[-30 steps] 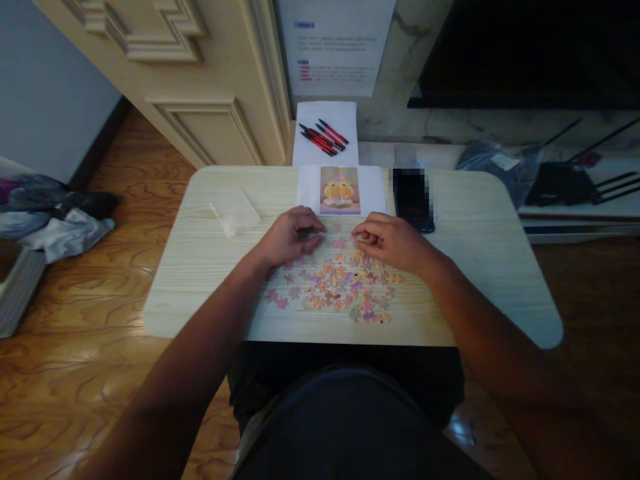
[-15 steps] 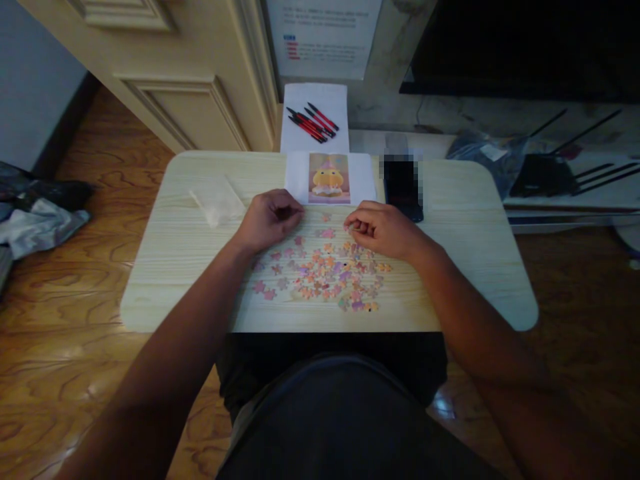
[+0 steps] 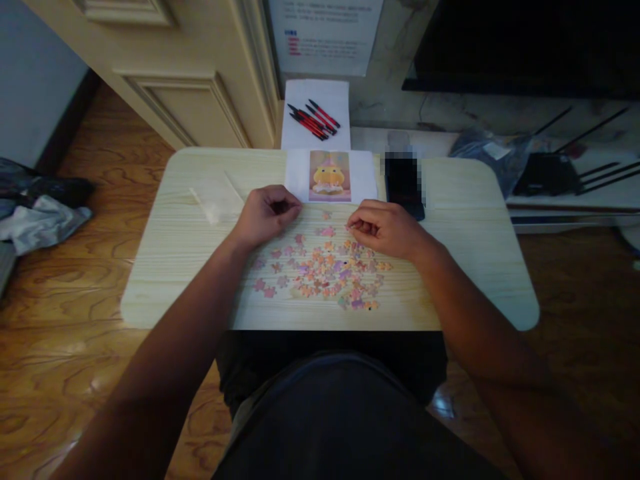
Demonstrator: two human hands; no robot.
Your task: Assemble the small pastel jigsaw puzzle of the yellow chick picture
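Head view: I see my left hand and right hand curled, contents hidden, over loose puzzle pieces spread sideways on the table.

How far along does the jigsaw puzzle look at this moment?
Barely started. The small pastel jigsaw pieces lie loose and scattered on the pale wooden table; no joined section is visible. The left hand and right hand are curled at the pile's far edge; anything pinched is too small to tell. The printed duck reference picture lies beyond. Nearly all assembly remains.
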